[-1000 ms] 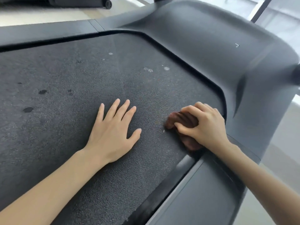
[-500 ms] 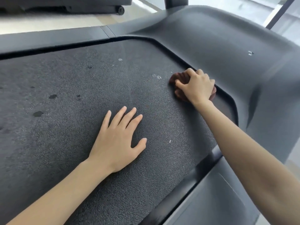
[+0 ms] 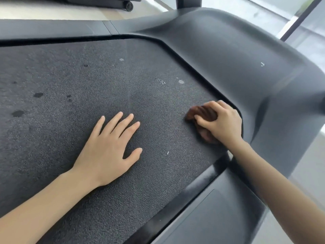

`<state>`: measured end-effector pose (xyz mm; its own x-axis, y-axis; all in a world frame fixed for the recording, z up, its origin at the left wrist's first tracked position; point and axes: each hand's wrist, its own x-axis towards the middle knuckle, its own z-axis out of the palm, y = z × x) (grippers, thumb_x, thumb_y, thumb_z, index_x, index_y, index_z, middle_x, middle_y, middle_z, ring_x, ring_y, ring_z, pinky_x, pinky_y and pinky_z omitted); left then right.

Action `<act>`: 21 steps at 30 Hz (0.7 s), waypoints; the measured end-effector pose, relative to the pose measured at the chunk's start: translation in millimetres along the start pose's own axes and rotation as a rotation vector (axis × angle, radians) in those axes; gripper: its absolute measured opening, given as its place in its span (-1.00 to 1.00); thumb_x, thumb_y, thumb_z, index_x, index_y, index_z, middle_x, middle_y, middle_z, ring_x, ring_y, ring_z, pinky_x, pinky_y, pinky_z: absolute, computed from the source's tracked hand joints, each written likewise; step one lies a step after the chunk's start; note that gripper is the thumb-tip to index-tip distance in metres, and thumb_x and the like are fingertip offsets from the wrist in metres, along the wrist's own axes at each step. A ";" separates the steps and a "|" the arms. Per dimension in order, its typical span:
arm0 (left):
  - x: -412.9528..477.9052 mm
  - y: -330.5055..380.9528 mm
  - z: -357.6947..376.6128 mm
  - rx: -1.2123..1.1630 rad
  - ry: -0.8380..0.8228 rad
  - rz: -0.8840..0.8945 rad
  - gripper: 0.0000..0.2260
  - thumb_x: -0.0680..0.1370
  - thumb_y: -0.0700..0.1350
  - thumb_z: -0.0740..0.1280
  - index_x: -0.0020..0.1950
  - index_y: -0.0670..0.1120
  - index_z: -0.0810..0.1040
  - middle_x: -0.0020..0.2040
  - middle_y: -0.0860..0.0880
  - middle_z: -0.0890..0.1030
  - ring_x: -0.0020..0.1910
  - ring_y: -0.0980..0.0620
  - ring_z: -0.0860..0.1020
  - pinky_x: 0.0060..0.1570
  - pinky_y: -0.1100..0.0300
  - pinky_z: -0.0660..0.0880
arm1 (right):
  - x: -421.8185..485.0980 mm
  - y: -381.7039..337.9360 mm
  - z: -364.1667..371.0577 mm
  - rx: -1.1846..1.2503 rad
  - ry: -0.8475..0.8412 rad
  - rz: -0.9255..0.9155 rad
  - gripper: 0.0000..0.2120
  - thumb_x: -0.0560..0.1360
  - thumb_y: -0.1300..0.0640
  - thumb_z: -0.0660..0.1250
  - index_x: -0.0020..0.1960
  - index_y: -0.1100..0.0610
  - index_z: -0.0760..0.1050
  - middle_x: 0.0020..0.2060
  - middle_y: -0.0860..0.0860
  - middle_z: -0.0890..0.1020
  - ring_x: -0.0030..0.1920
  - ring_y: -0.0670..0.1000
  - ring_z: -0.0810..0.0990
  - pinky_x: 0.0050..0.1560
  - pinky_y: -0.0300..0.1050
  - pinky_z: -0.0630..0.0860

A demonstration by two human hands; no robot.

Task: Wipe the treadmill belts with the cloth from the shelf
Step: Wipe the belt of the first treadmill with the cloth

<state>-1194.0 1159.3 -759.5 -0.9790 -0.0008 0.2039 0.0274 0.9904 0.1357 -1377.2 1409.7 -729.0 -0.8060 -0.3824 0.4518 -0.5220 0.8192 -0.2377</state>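
Looking down from the head camera, the treadmill belt is seen across most of the frame, with the grey motor cover curving round its far and right edges; all places below are given against this cover. The brown cloth is bunched into a small wad and pressed on the belt just beside the cover's inner corner; it is gripped by the right hand, whose fingers are curled round it. The left hand is laid flat on the belt, well apart from the cover, with fingers straight and spread; nothing is held in it. Pale specks are seen near the cover's edge, beyond the cloth; dark spots lie far from the cover.

Some trouble can be expected from here. Because the wad is small, only a narrow strip is probably cleaned at each pass, so patches may be missed. Because it sits so close to the cover, the cloth could be pushed into the gap under the lip, or the knuckles scraped there. If weight is put on the flat hand, the belt may roll and the balance be lost.
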 end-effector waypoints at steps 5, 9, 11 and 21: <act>2.1 -0.2 -4.1 -0.053 0.002 -0.028 -0.41 0.49 0.24 0.04 0.40 -0.03 0.42 0.43 -0.03 0.39 0.46 -0.06 0.25 0.41 -0.15 0.14 | 60.7 8.3 23.4 -0.134 -0.034 0.113 -0.62 0.36 -0.27 0.33 0.00 -0.01 0.54 -0.09 0.04 0.59 0.01 0.17 0.57 0.01 0.04 0.44; 0.8 -0.6 -5.9 -0.063 0.008 -0.022 -0.42 0.49 0.22 0.04 0.39 -0.04 0.44 0.42 -0.04 0.40 0.45 -0.06 0.26 0.41 -0.17 0.17 | 56.4 -20.3 27.9 -0.193 0.015 0.251 -0.63 0.39 -0.25 0.31 0.01 0.00 0.53 -0.02 0.10 0.59 0.06 0.20 0.54 0.03 0.03 0.32; -0.9 -1.4 -6.1 -0.063 0.005 -0.011 -0.43 0.50 0.21 0.04 0.39 -0.06 0.44 0.42 -0.04 0.40 0.45 -0.06 0.27 0.41 -0.15 0.18 | 29.5 -42.3 23.1 -0.181 0.003 0.134 -0.64 0.39 -0.26 0.30 -0.02 0.00 0.53 -0.08 0.09 0.59 0.01 0.19 0.55 -0.02 0.02 0.30; -54.7 -24.0 -22.7 -0.064 -0.042 -0.019 -0.45 0.55 0.17 0.01 0.47 -0.06 0.33 0.49 0.01 0.28 0.49 0.06 0.16 0.45 0.03 0.05 | -92.3 -135.0 -4.0 0.030 0.002 -0.255 -0.72 0.34 -0.22 0.30 -0.17 -0.04 0.57 -0.33 0.00 0.47 -0.29 0.11 0.50 -0.16 -0.02 0.37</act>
<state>-1136.5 1132.4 -751.8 -0.9871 -0.0128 0.1597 0.0199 0.9793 0.2014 -1231.2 1336.2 -735.1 -0.6469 -0.5739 0.5022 -0.7161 0.6834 -0.1416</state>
